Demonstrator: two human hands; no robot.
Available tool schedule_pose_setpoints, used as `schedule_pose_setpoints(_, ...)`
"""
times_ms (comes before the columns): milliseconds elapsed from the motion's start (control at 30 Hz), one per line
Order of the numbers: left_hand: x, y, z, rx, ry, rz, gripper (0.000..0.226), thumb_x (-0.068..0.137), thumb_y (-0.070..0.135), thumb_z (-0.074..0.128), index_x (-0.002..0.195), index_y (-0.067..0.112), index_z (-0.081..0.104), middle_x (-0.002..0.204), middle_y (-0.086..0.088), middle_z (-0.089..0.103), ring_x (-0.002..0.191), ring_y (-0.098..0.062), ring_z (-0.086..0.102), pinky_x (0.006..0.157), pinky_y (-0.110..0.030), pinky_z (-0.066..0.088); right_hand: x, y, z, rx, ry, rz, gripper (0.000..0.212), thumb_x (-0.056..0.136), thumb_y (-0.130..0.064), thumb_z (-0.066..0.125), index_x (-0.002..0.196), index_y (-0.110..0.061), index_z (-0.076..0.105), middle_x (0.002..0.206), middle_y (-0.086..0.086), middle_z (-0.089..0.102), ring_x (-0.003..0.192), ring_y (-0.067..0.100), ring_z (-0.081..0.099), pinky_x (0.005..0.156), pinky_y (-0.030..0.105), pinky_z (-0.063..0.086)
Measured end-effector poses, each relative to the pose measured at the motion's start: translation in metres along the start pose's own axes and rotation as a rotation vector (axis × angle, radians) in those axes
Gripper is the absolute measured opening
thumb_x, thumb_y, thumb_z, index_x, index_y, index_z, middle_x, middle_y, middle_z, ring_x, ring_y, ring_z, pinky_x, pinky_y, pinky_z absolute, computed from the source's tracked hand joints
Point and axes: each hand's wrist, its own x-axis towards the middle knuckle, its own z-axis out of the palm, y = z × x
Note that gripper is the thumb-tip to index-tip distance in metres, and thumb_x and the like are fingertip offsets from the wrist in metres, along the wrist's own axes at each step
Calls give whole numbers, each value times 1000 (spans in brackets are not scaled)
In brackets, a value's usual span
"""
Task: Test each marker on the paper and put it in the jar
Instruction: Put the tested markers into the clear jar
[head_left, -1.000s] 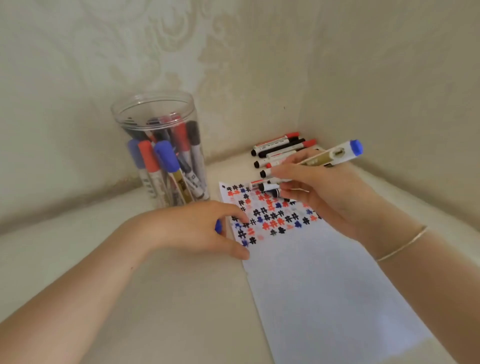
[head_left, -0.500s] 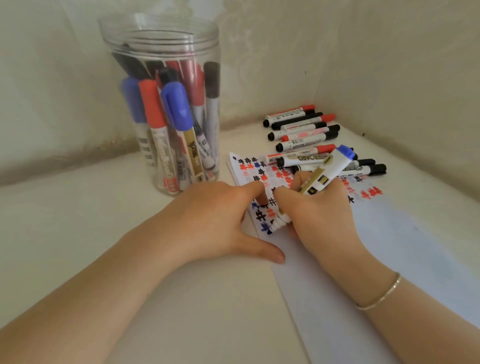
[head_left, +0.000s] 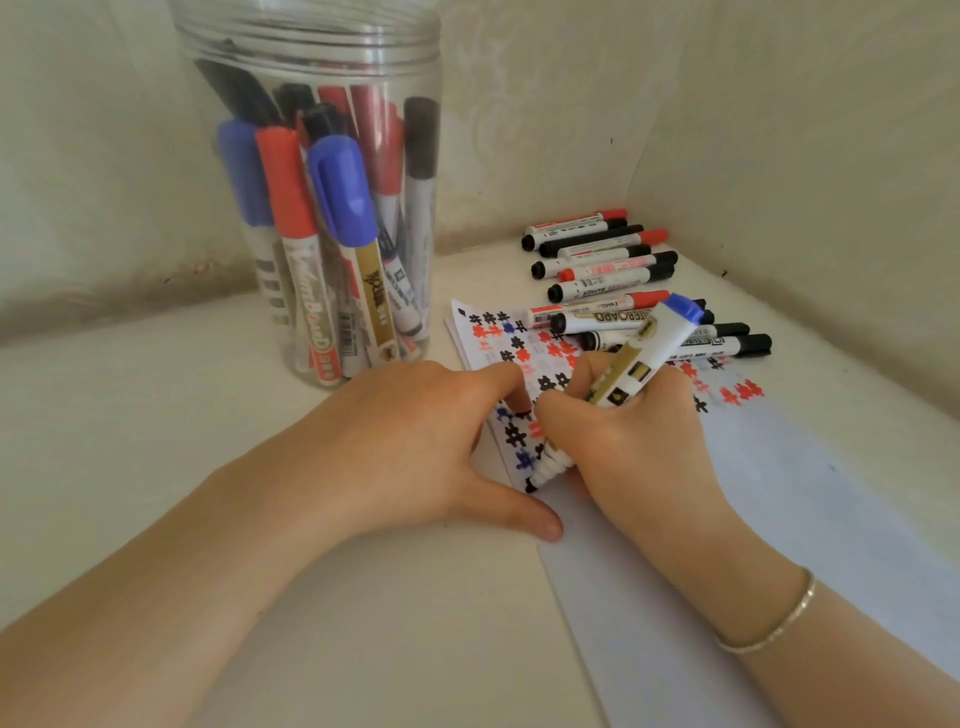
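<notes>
My right hand grips an uncapped white and gold marker with a blue end, tilted, its tip down on the paper among several rows of black, red and blue test marks. Pressing on the paper's left edge is my left hand, index finger next to the right hand and thumb stretched out. Its other fingers curl under, and what they enclose is hidden. The clear plastic jar stands open at the back left, holding several capped markers.
Several capped red and black markers lie in a loose row at the back right, some on the paper's far end. Pale walls close the corner behind and to the right. A bracelet circles my right wrist.
One second ago the marker was lifted above the paper and a blue cap showed under my left hand. The right hand has since lowered the tip onto the paper; my view moved closer.
</notes>
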Motion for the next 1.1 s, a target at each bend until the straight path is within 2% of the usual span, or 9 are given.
schedule_pose_setpoints(133, -1, 0, 0, -13, 3, -9, 81, 43, 91, 49, 110, 46, 41, 68, 4, 58, 61, -3, 54, 57, -28, 48, -1, -1, 1, -5, 24, -46, 21, 74, 3, 56, 63, -6, 42, 47, -1, 33, 47, 11, 33, 39, 14, 29)
schedule_pose_setpoints(333, -1, 0, 0, -21, -2, -22, 81, 42, 91, 49, 109, 47, 40, 68, 4, 58, 60, -2, 53, 55, -27, 45, 1, 2, 1, 15, 19, 1, 22, 71, -1, 60, 68, 10, 41, 53, 12, 42, 46, 19, 38, 41, 25, 35)
schedule_pose_setpoints(467, -2, 1, -1, -32, -6, -36, 81, 43, 89, 52, 111, 47, 41, 68, 4, 58, 60, -2, 53, 54, -27, 43, 0, 1, 1, -12, 13, -3, 17, 72, 1, 58, 62, -2, 46, 52, 8, 36, 48, 16, 34, 40, 19, 30)
schedule_pose_setpoints(700, -3, 1, -1, -36, 6, -35, 81, 44, 89, 53, 111, 46, 42, 69, 5, 57, 60, -3, 53, 52, -25, 42, 2, 3, 2, 28, 32, 4, 20, 73, 1, 57, 62, -5, 42, 47, 1, 35, 44, 11, 33, 38, 16, 30)
schedule_pose_setpoints(833, -3, 1, -1, -81, 23, -25, 76, 47, 87, 55, 110, 48, 41, 67, 6, 56, 57, -2, 51, 50, -23, 38, 4, 4, -2, 181, 63, 29, 18, 75, 2, 60, 62, -4, 48, 55, 13, 42, 43, 15, 34, 39, 19, 33)
schedule_pose_setpoints(900, -4, 1, -2, -273, 80, -40, 60, 60, 77, 58, 108, 46, 40, 66, 6, 56, 53, -2, 50, 51, -21, 40, 7, 4, -9, 363, 109, 35, 21, 79, -6, 67, 65, -10, 51, 52, 10, 46, 37, 13, 36, 37, 19, 31)
schedule_pose_setpoints(1000, -4, -4, -2, -689, 159, -68, 29, 88, 32, 52, 114, 36, 40, 83, 5, 58, 65, 1, 51, 69, -16, 45, 12, 0, -15, 670, 76, 25, 13, 75, -15, 71, 77, -11, 59, 63, 5, 60, 53, 15, 55, 52, 25, 48)
schedule_pose_setpoints(1067, -3, -5, 0, -854, 182, -39, 34, 92, 9, 42, 116, 33, 41, 94, 8, 58, 81, 0, 56, 87, -26, 49, 13, -3, -18, 915, 24, 68, 9, 74, -18, 66, 77, -10, 66, 77, 5, 67, 69, 19, 64, 66, 28, 54)
schedule_pose_setpoints(1100, -2, -4, 0, -887, 201, -20, 40, 93, 3, 41, 119, 33, 41, 97, 10, 58, 88, -1, 59, 90, -31, 50, 13, -5, -19, 1002, 7, 96, 12, 74, -20, 63, 75, -9, 68, 78, 6, 68, 69, 21, 64, 65, 29, 55)
